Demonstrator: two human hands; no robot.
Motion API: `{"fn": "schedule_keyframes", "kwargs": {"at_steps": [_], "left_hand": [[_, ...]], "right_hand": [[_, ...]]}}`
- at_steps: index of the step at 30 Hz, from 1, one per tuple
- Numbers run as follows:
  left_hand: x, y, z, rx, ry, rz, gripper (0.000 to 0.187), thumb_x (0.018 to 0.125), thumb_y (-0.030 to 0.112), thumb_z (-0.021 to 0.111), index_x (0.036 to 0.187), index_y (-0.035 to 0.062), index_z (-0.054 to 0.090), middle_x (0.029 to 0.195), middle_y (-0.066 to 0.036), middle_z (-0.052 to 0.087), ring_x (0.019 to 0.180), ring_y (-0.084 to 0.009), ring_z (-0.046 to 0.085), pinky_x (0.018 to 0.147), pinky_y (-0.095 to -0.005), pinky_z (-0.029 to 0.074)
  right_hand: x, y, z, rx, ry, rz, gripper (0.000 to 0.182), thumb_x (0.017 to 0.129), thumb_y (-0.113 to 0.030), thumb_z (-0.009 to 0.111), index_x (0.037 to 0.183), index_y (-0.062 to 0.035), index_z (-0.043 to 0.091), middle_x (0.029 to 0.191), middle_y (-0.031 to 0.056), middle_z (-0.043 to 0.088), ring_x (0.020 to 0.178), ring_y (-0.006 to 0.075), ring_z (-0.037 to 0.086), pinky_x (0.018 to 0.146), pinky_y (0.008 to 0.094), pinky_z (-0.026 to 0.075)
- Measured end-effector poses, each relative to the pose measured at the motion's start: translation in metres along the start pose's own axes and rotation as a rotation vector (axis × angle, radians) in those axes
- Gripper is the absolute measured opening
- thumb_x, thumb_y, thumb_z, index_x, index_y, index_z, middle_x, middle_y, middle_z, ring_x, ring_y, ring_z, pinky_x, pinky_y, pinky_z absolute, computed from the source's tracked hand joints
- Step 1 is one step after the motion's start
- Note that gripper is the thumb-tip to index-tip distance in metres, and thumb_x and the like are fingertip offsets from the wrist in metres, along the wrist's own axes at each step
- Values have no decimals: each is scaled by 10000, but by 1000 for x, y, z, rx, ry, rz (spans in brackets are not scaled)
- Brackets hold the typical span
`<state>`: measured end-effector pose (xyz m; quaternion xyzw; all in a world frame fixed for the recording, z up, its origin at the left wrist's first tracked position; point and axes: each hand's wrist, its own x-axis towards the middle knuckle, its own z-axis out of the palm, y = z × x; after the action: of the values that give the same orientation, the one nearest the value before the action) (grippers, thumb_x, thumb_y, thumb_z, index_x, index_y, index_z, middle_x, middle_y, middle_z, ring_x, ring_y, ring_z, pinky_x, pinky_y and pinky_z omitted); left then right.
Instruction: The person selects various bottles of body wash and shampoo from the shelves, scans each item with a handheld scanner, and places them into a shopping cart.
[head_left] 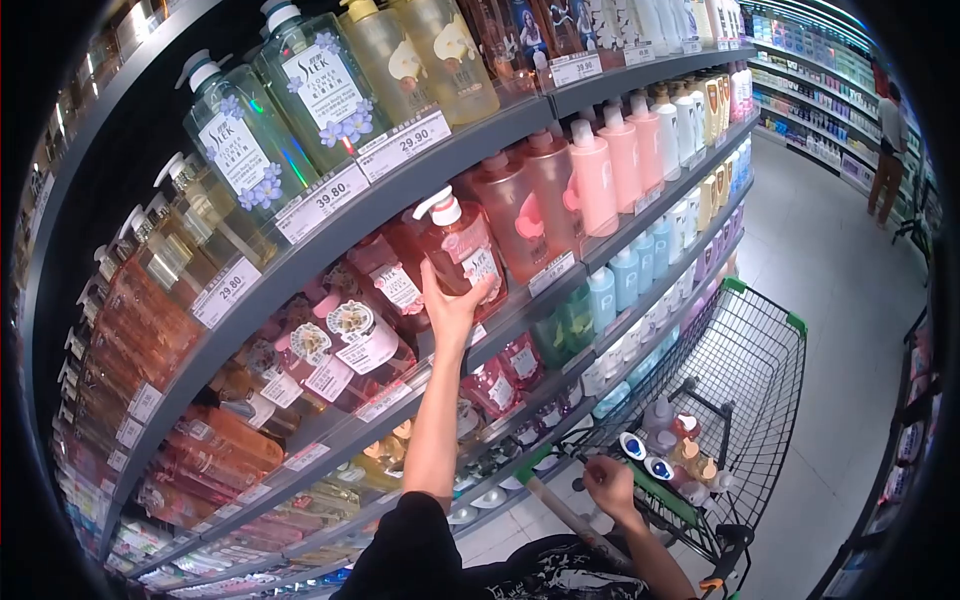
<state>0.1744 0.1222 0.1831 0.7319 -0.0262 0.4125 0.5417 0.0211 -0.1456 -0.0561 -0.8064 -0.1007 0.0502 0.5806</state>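
Note:
My left hand [452,300] reaches up to the middle shelf [500,340], its thumb and fingers around the lower front of a red pump bottle [466,243] with a white pump top. Similar red bottles stand beside it on the left, and larger pinkish bottles [512,205] on the right. My right hand [608,480] is low at the near end of the shopping cart [790,400], its fingers curled; what they hold, if anything, is hidden. Several bottles [687,452] lie in the cart close to this hand.
Green and yellow pump bottles [325,85] line the shelf above. Price tags [405,145] run along the shelf edges. A person [889,150] stands far off at the upper right, in the aisle [790,220]. More shelving borders the right edge.

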Motion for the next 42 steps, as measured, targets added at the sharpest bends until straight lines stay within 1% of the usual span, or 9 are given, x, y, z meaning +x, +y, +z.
{"fn": "schedule_keyframes", "kwargs": {"at_steps": [18,21,23,24,31,33,36,40,42], "left_hand": [[9,-24,13,-34,128,-134,746,747,103,814,1331,-31,370,1236,-145,508,1091,-212,542,956,-320,425],[17,-57,-1,225,167,-196,1075,714,295,836,1475,-74,172,1478,-286,245,1400,-349,244,1148,-396,186],[17,-43,-1,269,130,-244,1068,708,312,837,1461,-91,196,1461,-290,269,1375,-366,287,1136,-392,216],[19,-47,-3,427,130,-223,988,714,296,835,1415,-106,268,1400,-279,339,1320,-356,357,1109,-402,267],[-63,7,44,471,365,209,577,813,-49,656,1301,-37,347,1275,-165,433,1155,-247,473,1017,-365,379],[-124,7,56,343,75,-22,375,835,-39,626,1181,-36,482,1131,-132,541,1037,-228,541,921,-349,443],[-203,-12,69,305,-527,-77,214,774,-35,653,967,53,632,925,-114,634,852,-275,622,779,-329,495],[-271,-38,52,263,-874,-238,172,786,10,659,949,62,644,931,-107,649,848,-291,637,768,-370,514],[-277,-41,51,321,-992,-232,158,798,31,657,953,59,649,924,-108,653,845,-285,643,759,-367,519]], "right_hand": [[8,1,-3,33,39,-96,124,709,-17,675,823,-41,633,697,85,641,616,183,646,579,291,509],[16,-18,-32,-6,-345,-8,287,748,-77,659,1020,5,626,903,175,678,819,261,696,715,349,548],[36,-49,-72,-113,-619,8,375,778,-157,692,1100,11,599,962,183,673,813,276,685,760,346,537],[47,-47,-87,-129,-624,26,344,799,-143,708,1110,-33,607,956,103,670,758,151,635,684,273,525],[148,71,-191,-197,67,174,263,751,-40,634,1009,11,631,764,131,683,672,194,663,646,324,533],[158,137,-207,-394,20,332,404,702,-101,725,1083,-19,621,940,178,701,850,244,690,759,331,547],[146,240,-201,-598,-76,452,645,586,-210,825,1149,-10,583,987,196,682,939,297,671,838,354,535],[136,299,-180,-589,-157,426,854,507,-264,875,1243,-17,520,1103,183,657,1028,310,641,906,353,511],[134,321,-170,-241,-169,495,816,560,-170,869,1265,-10,490,1159,138,639,1035,233,637,909,319,503]]}}
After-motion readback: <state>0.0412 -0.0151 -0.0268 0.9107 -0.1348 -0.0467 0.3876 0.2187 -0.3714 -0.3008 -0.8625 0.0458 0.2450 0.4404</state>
